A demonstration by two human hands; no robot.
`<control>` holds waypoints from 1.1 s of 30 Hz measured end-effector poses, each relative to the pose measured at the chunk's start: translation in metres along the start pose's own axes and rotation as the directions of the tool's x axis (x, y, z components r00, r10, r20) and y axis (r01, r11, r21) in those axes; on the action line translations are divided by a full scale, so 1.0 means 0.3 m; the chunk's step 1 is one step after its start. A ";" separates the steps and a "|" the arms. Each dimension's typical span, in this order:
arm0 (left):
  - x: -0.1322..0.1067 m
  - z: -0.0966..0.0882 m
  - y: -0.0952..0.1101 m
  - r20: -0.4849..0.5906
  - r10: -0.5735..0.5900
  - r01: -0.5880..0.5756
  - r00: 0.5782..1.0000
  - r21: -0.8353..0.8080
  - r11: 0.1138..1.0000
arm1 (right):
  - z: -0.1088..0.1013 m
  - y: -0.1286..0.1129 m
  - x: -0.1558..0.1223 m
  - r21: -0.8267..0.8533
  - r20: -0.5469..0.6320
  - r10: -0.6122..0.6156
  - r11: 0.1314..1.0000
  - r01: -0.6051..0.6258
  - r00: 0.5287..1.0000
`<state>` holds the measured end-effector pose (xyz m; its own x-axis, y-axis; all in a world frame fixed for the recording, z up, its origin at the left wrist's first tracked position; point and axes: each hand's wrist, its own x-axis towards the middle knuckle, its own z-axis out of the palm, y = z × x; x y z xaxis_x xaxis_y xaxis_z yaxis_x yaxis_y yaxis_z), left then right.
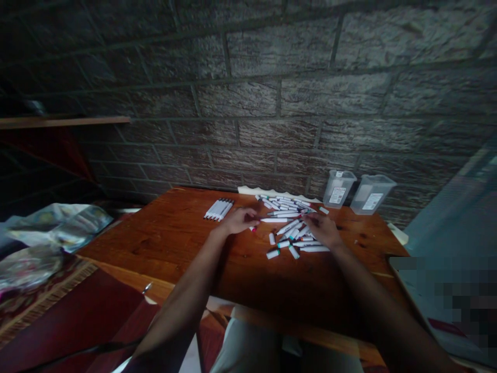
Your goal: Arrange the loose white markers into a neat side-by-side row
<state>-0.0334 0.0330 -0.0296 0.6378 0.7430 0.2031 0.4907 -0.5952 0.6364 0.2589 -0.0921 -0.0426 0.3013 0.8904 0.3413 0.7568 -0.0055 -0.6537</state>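
A loose pile of white markers (285, 206) and marker caps lies between my two hands. My left hand (238, 221) is at the pile's left side, thumb and fingers slightly apart beside the tip of a white marker (274, 220). Just under its fingers is a small piece with a red end (253, 228). Over the right part of the pile, my right hand (323, 229) has its fingertips pinched at the end of a marker (285, 214); the fingers partly hide it. Several loose caps (273, 254) lie at the near edge. Left of my left hand, several capped markers (218, 209) sit in a neat row.
Two clear plastic containers (339, 189) with labels stand at the table's back right. A white wavy-edged strip (252, 190) lies behind the pile, against the brick wall (256, 140). Plastic bags (58, 225) are left of the wooden table (155, 235).
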 end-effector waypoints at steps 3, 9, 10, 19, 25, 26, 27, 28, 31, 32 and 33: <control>-0.021 -0.031 -0.010 0.150 -0.041 0.066 0.988 -0.166 0.984 | -0.001 -0.003 0.002 -0.005 0.031 0.032 0.999 -0.032 0.999; -0.021 -0.029 -0.006 0.206 -0.068 0.118 0.976 -0.242 0.963 | -0.009 -0.015 0.002 -0.008 0.048 0.051 0.999 -0.051 0.998; -0.013 -0.014 -0.003 0.169 -0.047 0.086 0.984 -0.236 0.968 | -0.011 -0.017 0.001 -0.008 0.051 0.053 0.999 -0.053 0.997; 0.026 0.120 0.073 -0.116 0.278 -0.287 0.954 -0.077 0.955 | -0.006 -0.014 0.000 0.020 0.036 0.028 0.999 -0.029 0.999; 0.033 0.131 0.074 -0.048 0.350 -0.328 0.936 0.246 0.912 | 0.000 -0.007 0.000 0.021 0.025 0.012 1.000 -0.012 1.000; 0.034 0.133 0.078 -0.024 0.333 -0.316 0.943 0.257 0.914 | -0.001 -0.007 0.000 0.020 0.026 0.015 1.000 -0.015 1.000; 0.034 0.134 0.083 -0.003 0.310 -0.298 0.951 0.257 0.919 | -0.001 -0.008 -0.001 0.017 0.030 0.019 1.000 -0.020 0.999; 0.033 0.133 0.090 0.014 0.283 -0.277 0.959 0.252 0.927 | -0.002 -0.008 -0.001 0.013 0.037 0.022 1.000 -0.023 0.999; 0.026 0.119 0.104 0.050 0.207 -0.213 0.977 0.233 0.949 | -0.001 -0.005 0.000 0.007 0.044 0.020 1.000 -0.021 0.999; 0.024 0.111 0.104 0.052 0.192 -0.199 0.980 0.230 0.953 | -0.001 -0.003 0.000 0.008 0.042 0.019 1.000 -0.019 0.999; 0.022 0.102 0.101 0.038 0.180 -0.184 0.983 0.225 0.957 | 0.000 -0.001 0.001 0.008 0.042 0.021 1.000 -0.021 0.999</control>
<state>0.0039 0.0106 -0.0316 0.7378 0.6113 0.2862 0.4857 -0.7753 0.4038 0.2588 -0.0918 -0.0424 0.2923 0.9083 0.2992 0.7458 -0.0206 -0.6659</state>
